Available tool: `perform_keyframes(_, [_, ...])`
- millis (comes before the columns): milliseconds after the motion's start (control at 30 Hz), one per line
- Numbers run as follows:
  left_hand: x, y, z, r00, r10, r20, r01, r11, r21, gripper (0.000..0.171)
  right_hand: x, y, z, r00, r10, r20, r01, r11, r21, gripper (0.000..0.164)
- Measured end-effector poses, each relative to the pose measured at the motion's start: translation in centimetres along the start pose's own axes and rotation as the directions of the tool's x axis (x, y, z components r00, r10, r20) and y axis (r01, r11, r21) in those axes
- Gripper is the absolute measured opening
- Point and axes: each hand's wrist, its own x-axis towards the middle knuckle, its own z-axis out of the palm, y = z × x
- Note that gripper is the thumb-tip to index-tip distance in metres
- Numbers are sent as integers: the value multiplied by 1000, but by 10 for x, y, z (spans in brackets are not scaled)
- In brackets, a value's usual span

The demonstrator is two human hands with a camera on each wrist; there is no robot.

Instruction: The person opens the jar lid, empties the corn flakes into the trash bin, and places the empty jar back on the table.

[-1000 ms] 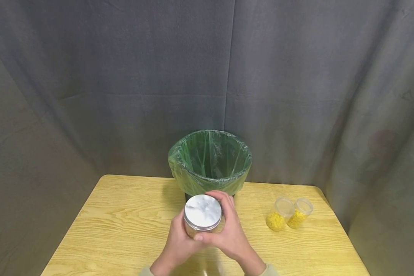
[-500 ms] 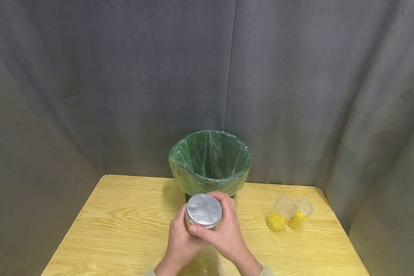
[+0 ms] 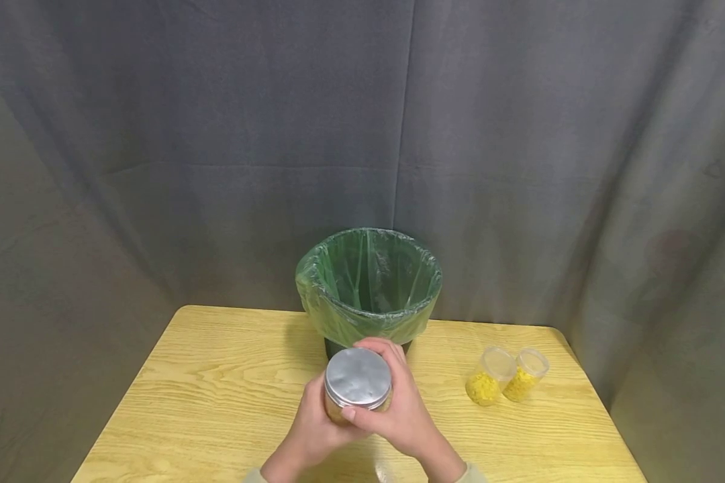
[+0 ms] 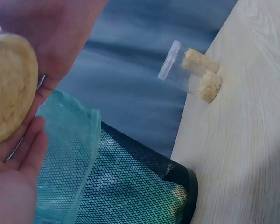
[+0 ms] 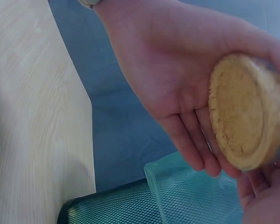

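Observation:
Both hands hold a clear jar with a silver top (image 3: 358,376), in front of a bin in the head view. My left hand (image 3: 314,426) grips its left side. From the right, my right hand (image 3: 401,409) wraps round it, thumb on the near side just under the top's rim and fingers round the far side. In the wrist views the jar's underside (image 5: 235,109) shows a packed, crumbly tan filling. The jar is held up off the wooden table (image 3: 217,402). Part of its side is hidden behind the fingers.
Just beyond the hands stands a dark mesh bin (image 4: 130,182) with a green plastic liner (image 3: 368,322) folded over its rim. Two clear containers with yellow bits, a wider one (image 3: 486,382) and a narrower one (image 3: 524,376), stand at the right. Grey curtains (image 3: 278,134) surround the table.
The jar and both hands have moved slightly toward the person in the last half second. Glare on the silver top has faded from white to grey. The right thumb shifted left, then back.

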Motion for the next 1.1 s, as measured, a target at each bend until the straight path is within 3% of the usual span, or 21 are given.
perform_keyframes(200, [-3,-1,-3,998,-23,64,31,991,-127,63,0,-3,-3,999,-36,34,36,999,21,69])
perform_keyframes(333, [-2,-1,-2,998,0,56,8,990,-143,61,2,-17,-7,998,-34,53,31,998,49,80])
perform_keyframes(500, [0,2,1,1000,20,-6,-20,997,-69,64,4,-36,-9,999,26,45,-28,999,45,91])
perform_keyframes(633, [-1,-3,5,996,18,-89,-12,998,69,70,2,-42,-7,991,134,9,-134,991,1,88])
perform_keyframes(733, [-4,-13,7,988,34,-149,-4,981,196,74,2,-43,-4,981,194,-20,-194,981,-11,86])
perform_keyframes(867, [-6,-22,9,982,75,-171,-21,955,297,76,3,-42,-3,976,215,-35,-216,976,-8,82])
perform_keyframes(1000, [-8,-30,8,984,102,-145,-56,955,290,78,2,-40,-4,981,194,-22,-194,981,6,78])
perform_keyframes(1100, [-6,-22,6,990,97,-103,-76,979,191,73,1,-32,-5,988,152,-3,-152,988,21,78])
